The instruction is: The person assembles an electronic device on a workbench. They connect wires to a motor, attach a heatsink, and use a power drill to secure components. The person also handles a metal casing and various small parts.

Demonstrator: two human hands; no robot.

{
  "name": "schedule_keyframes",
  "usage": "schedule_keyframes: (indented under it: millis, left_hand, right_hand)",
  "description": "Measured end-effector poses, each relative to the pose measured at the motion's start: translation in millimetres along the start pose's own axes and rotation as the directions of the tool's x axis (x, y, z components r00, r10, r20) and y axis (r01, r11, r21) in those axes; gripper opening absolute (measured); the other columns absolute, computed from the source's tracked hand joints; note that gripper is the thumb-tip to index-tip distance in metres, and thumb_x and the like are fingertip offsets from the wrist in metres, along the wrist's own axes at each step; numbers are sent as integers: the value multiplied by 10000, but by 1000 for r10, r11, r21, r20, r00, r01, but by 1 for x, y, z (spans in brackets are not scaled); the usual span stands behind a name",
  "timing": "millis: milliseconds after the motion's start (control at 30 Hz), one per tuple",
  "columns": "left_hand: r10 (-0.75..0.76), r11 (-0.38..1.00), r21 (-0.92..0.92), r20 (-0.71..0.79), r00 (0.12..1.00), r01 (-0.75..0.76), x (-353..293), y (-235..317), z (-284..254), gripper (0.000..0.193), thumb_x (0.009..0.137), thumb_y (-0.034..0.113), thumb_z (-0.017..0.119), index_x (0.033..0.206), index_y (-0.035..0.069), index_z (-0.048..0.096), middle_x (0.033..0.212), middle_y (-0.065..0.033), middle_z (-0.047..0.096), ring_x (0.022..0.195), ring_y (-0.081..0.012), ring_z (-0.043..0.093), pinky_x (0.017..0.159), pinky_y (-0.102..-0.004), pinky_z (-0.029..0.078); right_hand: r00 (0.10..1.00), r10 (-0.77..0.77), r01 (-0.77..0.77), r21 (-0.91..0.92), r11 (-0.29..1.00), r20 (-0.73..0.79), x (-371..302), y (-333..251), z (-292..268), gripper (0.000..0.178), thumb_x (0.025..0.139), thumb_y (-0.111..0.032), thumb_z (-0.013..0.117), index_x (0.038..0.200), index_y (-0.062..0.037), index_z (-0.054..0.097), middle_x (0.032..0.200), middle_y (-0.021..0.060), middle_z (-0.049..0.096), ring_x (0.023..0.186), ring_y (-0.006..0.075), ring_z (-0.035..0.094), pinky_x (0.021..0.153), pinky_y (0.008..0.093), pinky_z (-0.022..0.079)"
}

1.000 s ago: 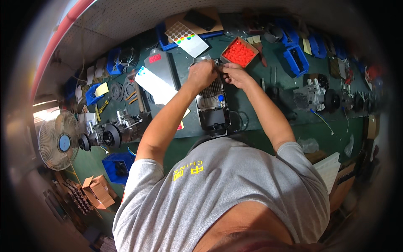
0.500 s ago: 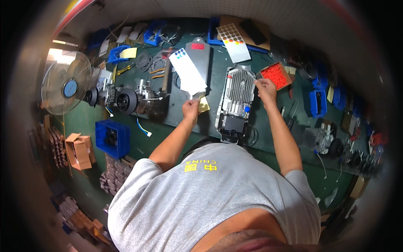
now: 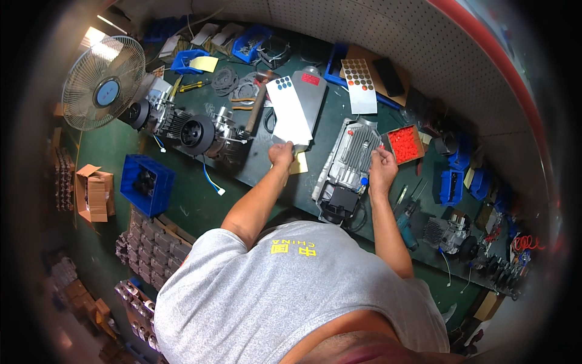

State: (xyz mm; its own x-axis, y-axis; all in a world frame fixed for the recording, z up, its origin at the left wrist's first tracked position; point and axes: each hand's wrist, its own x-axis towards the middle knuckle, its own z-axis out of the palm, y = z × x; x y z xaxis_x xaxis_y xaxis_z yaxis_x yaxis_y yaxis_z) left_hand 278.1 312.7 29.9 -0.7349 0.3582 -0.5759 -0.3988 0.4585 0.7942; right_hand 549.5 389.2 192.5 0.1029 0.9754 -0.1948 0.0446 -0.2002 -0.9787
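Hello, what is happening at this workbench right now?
A person in a grey shirt works at a green bench. The left hand holds the lower end of a white sheet with blue dots. The right hand rests on the edge of a ribbed silver metal unit, beside a red tray of small parts. A fan stands at the left.

A long green bench is running along a pale pegboard wall edged by a red rim. A round fan is standing at the bench's far left — bright light is glaring just above it. Below, the green floor is carrying a blue crate, a cardboard box and rows of grey metal parts.
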Motion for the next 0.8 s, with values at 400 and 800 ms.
schedule_keyframes:
  millis: [400, 800]
  left_hand:
    - [75, 840, -531, -93, 993, -113, 8, 86, -32, 102, 941, 83, 578, 886, 1, 604, 755, -70, 626, 587, -146, 576, 544, -283, 533]
    - [-452, 829, -362, 15, 892, 426, -28, 18, -22, 232, 949, 206, 580, 784, 49, 536, 673, -49, 518, 524, -164, 500, 452, -330, 486]
  right_hand:
    - [994, 55, -50, 62, 997, -92, -27, 21, -33, 180, 939, -105, 681, 1067, 19, 652, 804, -2, 625, 630, 40, 531, 502, 209, 421]
    - [969, 179, -171, 60, 983, -170, -73, 34, -50, 185, 939, -122, 679, 1072, 4, 653, 787, -2, 602, 602, 56, 516, 516, 209, 431]
